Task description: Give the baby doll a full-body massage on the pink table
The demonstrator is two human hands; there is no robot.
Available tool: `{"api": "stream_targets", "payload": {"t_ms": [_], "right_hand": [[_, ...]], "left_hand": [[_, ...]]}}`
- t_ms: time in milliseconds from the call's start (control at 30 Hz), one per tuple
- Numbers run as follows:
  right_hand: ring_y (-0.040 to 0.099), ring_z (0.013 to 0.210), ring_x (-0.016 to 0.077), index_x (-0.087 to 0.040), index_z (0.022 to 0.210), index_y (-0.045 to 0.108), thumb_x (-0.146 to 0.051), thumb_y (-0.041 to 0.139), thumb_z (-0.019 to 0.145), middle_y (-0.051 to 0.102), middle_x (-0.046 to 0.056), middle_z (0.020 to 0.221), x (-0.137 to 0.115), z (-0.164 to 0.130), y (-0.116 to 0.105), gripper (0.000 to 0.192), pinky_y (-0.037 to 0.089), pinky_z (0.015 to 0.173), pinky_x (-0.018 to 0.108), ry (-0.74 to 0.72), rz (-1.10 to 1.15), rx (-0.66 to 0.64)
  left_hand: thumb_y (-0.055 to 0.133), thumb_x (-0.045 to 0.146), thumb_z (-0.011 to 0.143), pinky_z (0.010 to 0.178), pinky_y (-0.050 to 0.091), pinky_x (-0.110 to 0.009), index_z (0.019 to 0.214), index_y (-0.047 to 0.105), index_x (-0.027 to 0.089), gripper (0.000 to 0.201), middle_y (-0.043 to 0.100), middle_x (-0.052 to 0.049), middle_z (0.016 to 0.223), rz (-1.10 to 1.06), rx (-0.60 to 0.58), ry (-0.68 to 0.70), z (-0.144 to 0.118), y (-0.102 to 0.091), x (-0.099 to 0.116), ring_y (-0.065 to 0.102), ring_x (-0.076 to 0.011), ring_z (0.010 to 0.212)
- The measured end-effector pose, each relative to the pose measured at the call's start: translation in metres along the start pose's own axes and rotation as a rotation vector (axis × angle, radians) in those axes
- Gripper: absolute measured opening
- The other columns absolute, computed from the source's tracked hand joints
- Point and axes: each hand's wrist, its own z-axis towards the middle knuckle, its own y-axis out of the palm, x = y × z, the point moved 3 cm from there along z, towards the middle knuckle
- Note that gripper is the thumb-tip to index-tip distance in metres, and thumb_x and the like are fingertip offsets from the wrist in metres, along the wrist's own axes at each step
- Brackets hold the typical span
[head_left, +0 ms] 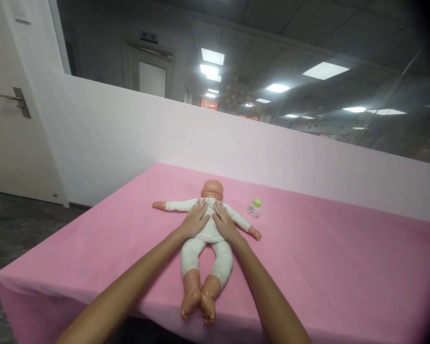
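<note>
Evidently we had both hands flat and spread on the doll (205, 239), left hand (195, 220) and right hand (223, 222) side by side on its chest, steadying it on its back on the pink worktop (344, 267); a small bottle (254, 208) stood near its arm.

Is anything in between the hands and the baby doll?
No. The left hand and the right hand both lie flat on the baby doll, on its white suit, with nothing visible between them. The small bottle stands apart, beside the doll's arm on the pink table.
</note>
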Motion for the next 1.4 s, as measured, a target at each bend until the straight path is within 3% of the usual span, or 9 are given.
{"api": "stream_targets", "payload": {"t_ms": [233,400,567,700,833,1000,1200,1267,1400], "right_hand": [[0.021,0.156,0.0247,-0.022,0.157,0.035,-0.042,0.049,0.098,0.025,0.006,0.167,-0.011,-0.003,-0.008,0.064,0.014,0.128,0.053,-0.039,0.017,0.161],[0.031,0.153,0.0237,-0.024,0.153,0.045,-0.038,0.045,0.099,0.037,0.005,0.162,-0.006,0.001,0.000,0.056,0.020,0.128,0.051,-0.047,0.044,0.102],[0.036,0.150,0.0271,-0.022,0.147,0.052,-0.035,0.051,0.094,0.041,0.006,0.160,-0.001,0.002,0.002,0.055,0.025,0.126,0.055,-0.002,0.012,0.033],[0.064,0.120,0.0309,-0.025,0.112,0.076,-0.028,0.058,0.087,0.073,0.008,0.122,-0.020,0.001,-0.011,0.032,0.047,0.109,0.052,-0.047,-0.069,0.187],[0.068,0.102,0.0299,-0.025,0.094,0.077,-0.025,0.057,0.085,0.075,0.008,0.100,-0.038,0.001,-0.020,0.022,0.054,0.096,0.048,-0.093,-0.089,0.338],[0.061,0.124,0.0284,-0.022,0.118,0.073,-0.022,0.051,0.086,0.069,0.009,0.128,-0.029,0.002,-0.011,0.039,0.046,0.111,0.048,-0.074,-0.062,0.307],[0.019,0.156,0.0223,-0.020,0.158,0.033,-0.029,0.043,0.096,0.022,0.004,0.167,-0.001,0.003,0.009,0.064,0.014,0.129,0.051,-0.050,-0.055,0.023],[0.019,0.156,0.0227,-0.022,0.158,0.034,-0.033,0.045,0.097,0.023,0.003,0.167,0.001,0.004,0.010,0.063,0.013,0.129,0.052,-0.055,-0.050,0.023],[0.037,0.150,0.0258,-0.019,0.146,0.055,-0.035,0.050,0.095,0.045,0.009,0.157,-0.002,0.003,0.007,0.054,0.026,0.126,0.050,-0.029,-0.050,0.112]], "left_hand": [[0.042,0.036,0.100,0.129,0.013,-0.048,0.159,0.027,0.012,0.066,0.019,-0.013,0.168,0.078,0.203,0.020,-0.006,-0.015,0.013,0.012,-0.0249,0.157],[0.039,0.035,0.099,0.129,0.016,-0.050,0.156,0.038,0.013,0.061,0.026,-0.011,0.166,0.113,-0.014,-0.018,-0.003,-0.011,0.004,0.017,-0.0264,0.156],[0.042,0.035,0.098,0.126,0.025,-0.049,0.150,0.048,0.016,0.056,0.039,-0.010,0.160,0.114,0.008,-0.027,-0.007,-0.017,0.015,0.028,-0.0267,0.153],[0.050,0.034,0.095,0.115,0.043,-0.049,0.127,0.070,0.022,0.040,0.061,-0.010,0.143,0.141,0.134,-0.021,-0.010,-0.026,0.027,0.052,-0.0302,0.139],[0.050,0.023,0.091,0.108,0.049,-0.047,0.112,0.077,0.024,0.034,0.069,-0.007,0.131,0.145,0.252,0.048,-0.008,-0.031,0.034,0.061,-0.0287,0.126],[0.049,0.016,0.087,0.110,0.047,-0.048,0.116,0.075,0.022,0.040,0.068,-0.010,0.128,0.151,0.253,0.086,-0.005,-0.025,0.028,0.060,-0.0278,0.122],[0.042,0.030,0.097,0.125,0.022,-0.055,0.153,0.044,0.020,0.057,0.031,-0.009,0.165,0.136,0.080,0.020,-0.005,-0.008,0.012,0.024,-0.0300,0.154],[0.043,0.037,0.099,0.125,0.021,-0.056,0.153,0.043,0.021,0.057,0.030,-0.009,0.165,0.131,0.047,-0.001,-0.005,-0.007,0.012,0.022,-0.0311,0.155],[0.047,0.036,0.096,0.119,0.036,-0.052,0.131,0.064,0.022,0.041,0.056,-0.011,0.146,0.162,0.170,0.044,-0.008,-0.015,0.023,0.048,-0.0305,0.138]]}}
